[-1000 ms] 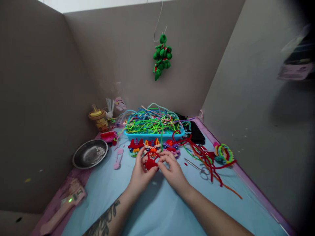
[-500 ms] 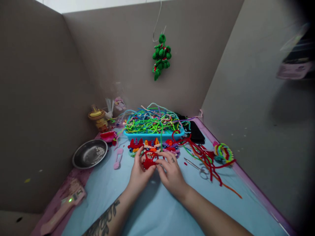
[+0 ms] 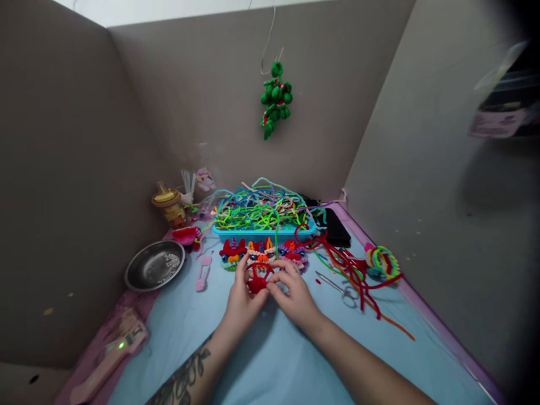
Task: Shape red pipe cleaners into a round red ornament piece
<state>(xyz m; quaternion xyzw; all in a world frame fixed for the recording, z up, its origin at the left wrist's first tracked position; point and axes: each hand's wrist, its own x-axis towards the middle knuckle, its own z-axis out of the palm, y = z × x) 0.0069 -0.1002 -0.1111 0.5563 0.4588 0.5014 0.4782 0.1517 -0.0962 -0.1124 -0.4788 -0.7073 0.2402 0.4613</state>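
Red piece (image 3: 256,284) — colourful figures (image 3: 261,247) just beyond

Left hand (image 3: 242,298) and right hand (image 3: 297,299) face each other, fingers (image 3: 283,277) bent.

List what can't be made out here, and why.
All in the head view:
Red piece: partly hidden by the left hand.
Right hand: too small to tell whether its fingertips pinch that piece.
Middle figure: lower part hidden behind the red piece and hands.
White bits: too small to count.
Item at right: blurred, cut off by the edge.
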